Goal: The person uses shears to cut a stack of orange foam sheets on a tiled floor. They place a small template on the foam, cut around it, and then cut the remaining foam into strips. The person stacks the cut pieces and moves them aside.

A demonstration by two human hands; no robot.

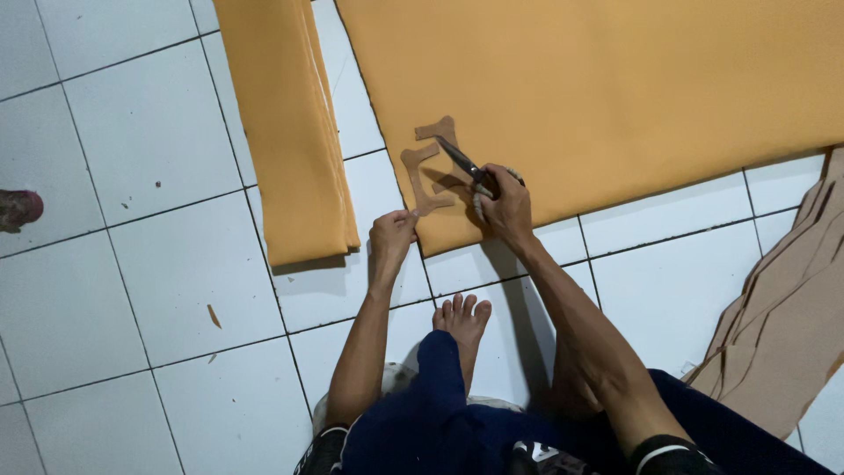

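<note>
The right hand [503, 204] grips dark-bladed scissors [464, 164], blades pointing to about 10 o'clock from the hand, along the brown angular paper pattern piece [426, 167]. That piece lies at the lower-left corner of the large orange fabric sheet [615, 97] on the white tiled floor [132, 264]. The left hand [391, 236], at 8 o'clock from the pattern, pinches its lower edge (fingers closed narrow). The right hand is nearer the cutting line. No containers are in view; a folded orange fabric strip [290, 132] lies at 9 o'clock.

Home sewing floor: white tiles [132, 290], fabric [615, 97]
</note>
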